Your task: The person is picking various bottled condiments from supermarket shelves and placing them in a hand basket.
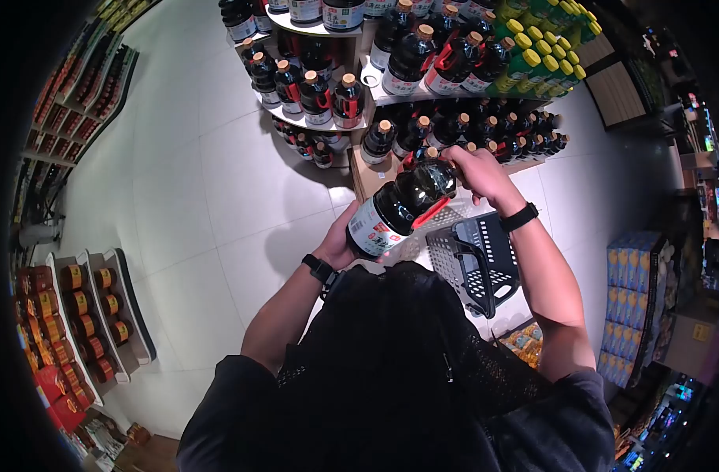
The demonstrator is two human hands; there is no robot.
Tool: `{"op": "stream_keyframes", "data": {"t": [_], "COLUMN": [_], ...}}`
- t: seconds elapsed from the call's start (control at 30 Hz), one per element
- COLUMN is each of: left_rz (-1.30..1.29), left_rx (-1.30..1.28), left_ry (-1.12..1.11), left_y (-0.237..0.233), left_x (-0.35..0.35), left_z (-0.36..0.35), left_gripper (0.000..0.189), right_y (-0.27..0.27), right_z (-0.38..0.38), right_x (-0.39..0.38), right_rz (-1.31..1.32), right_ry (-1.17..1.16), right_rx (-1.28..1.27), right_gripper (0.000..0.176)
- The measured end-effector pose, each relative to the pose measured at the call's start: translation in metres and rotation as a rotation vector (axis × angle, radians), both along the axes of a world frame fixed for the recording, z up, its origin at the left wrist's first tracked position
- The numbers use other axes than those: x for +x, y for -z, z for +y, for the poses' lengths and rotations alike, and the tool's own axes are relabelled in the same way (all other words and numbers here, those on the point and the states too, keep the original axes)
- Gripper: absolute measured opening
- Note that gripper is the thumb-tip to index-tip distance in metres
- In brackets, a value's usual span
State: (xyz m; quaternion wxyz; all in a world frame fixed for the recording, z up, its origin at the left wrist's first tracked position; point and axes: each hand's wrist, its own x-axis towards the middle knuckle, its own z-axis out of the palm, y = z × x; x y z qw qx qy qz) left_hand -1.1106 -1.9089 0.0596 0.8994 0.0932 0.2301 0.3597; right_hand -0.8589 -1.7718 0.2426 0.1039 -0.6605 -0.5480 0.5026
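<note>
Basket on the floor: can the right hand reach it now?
Probably yes: the basket sits just below the right hand with nothing between them, but that hand is busy gripping the top of the dark bottle.

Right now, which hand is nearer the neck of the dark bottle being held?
Right. The right hand grips the dark sauce bottle at its neck end; the left hand cups the opposite end, under the labelled base.

A shop: stocked bottle shelves (391, 86) and a shopping basket (477, 259).
</note>
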Motion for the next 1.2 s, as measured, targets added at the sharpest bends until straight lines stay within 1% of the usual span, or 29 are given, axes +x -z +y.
{"op": "stream_keyframes", "data": {"t": [0.1,0.17,0.27,0.3,0.4,0.47,0.5,0.53,0.63,0.67,0.77,0.8,0.9,1.0,1.1,1.13,1.2], "left_rz": [0.012,0.026,0.023,0.018,0.126,0.154,0.146,0.138,0.319,0.362,0.588,0.608,0.7,0.844,0.922,0.928,0.934], "left_rx": [-0.078,-0.054,-0.01,0.002,0.059,0.038,0.001,-0.035,-0.108,-0.173,-0.24,-0.249,-0.299,-0.426,-0.611,-0.672,-0.777], "left_ry": [-0.005,0.02,0.036,0.033,-0.002,0.003,0.02,0.038,0.005,-0.006,-0.049,-0.097,-0.23,-0.33,-0.362,-0.359,-0.345], "left_y": [-0.006,0.006,0.011,0.008,0.001,0.012,0.034,0.042,0.058,0.077,0.096,0.102,0.123,0.149,0.181,0.186,0.188], "left_x": [-0.001,-0.005,-0.013,-0.014,-0.017,-0.018,-0.02,-0.023,-0.03,-0.036,-0.066,-0.079,-0.121,-0.149,-0.157,-0.155,-0.144], "left_z": [-0.003,-0.005,-0.004,-0.005,-0.006,-0.006,-0.007,-0.008,-0.007,-0.008,-0.021,-0.03,-0.072,-0.138,-0.216,-0.241,-0.281], "left_gripper": [0.071,0.073,0.073,0.073,0.069,0.067,0.067,0.067,0.07,0.067,0.061,0.058,0.053,0.049,0.047,0.046,0.045], "right_y": [0.006,0.015,0.016,0.02,0.025,0.036,0.04,0.046,0.061,0.069,0.11,0.12,0.158,0.2,0.235,0.245,0.258], "right_z": [0.005,0.008,0.011,0.009,0.0,-0.008,-0.012,-0.014,-0.022,-0.02,-0.016,-0.008,0.019,0.049,0.079,0.087,0.096], "right_x": [-0.005,-0.005,-0.001,0.0,-0.001,-0.002,-0.005,-0.006,-0.025,-0.03,-0.049,-0.055,-0.066,-0.071,-0.07,-0.07,-0.07], "right_rz": [-0.028,-0.025,0.101,0.147,0.065,0.104,0.118,0.085,0.007,-0.066,-0.291,-0.334,-0.526,-0.626,-0.652,-0.657,-0.675], "right_ry": [-0.039,-0.061,-0.063,-0.019,-0.036,-0.043,-0.049,-0.056,-0.127,-0.192,-0.369,-0.382,-0.459,-0.501,-0.547,-0.534,-0.56], "right_rx": [0.003,0.011,-0.188,-0.257,-0.297,-0.253,-0.23,-0.215,-0.155,-0.131,0.213,0.142,0.223,0.19,0.127,0.089,0.125], "right_gripper": [0.043,0.043,0.046,0.045,0.046,0.046,0.046,0.045,0.041,0.045,0.055,0.061,0.062,0.064,0.066,0.067,0.066]}}
